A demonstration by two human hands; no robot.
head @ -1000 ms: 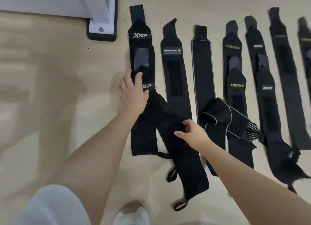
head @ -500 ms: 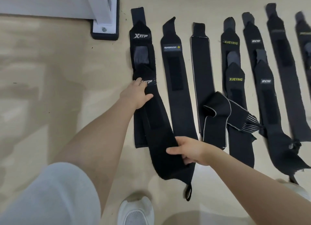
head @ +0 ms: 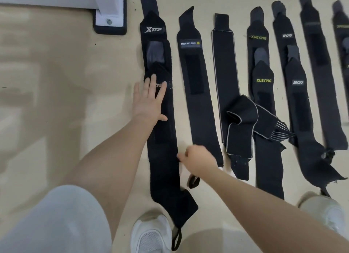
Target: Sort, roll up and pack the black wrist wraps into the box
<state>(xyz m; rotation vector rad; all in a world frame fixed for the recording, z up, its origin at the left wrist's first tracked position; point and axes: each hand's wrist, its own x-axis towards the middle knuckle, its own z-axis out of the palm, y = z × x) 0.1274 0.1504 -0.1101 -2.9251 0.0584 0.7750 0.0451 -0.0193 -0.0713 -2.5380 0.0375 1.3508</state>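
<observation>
Several black wrist wraps lie in a row on the floor. The leftmost pair, the XTEP wraps (head: 162, 158), lies stacked lengthwise, with a thumb loop (head: 43, 241) at the near end. My left hand (head: 149, 99) presses flat on them near the lower logo, fingers straight. My right hand (head: 196, 158) touches the right edge of the same wrap lower down, fingers loosely curled. To the right lie a MANUEKLEAR wrap (head: 198, 94), a grey-edged wrap (head: 224, 67) with a folded one (head: 241, 124) across it, XUEYING wraps (head: 263, 82) and more. No box is in view.
A white post on a black base plate (head: 110, 22) stands at the back left. My white shoes (head: 151, 235) sit at the near edge, one beside the thumb loop. Bare beige floor (head: 56, 101) spreads to the left.
The upper XTEP wrap has swung from a slant to lie straight over the lower one. My left hand flattened on it; my right hand let go of its lower part and moved to its edge.
</observation>
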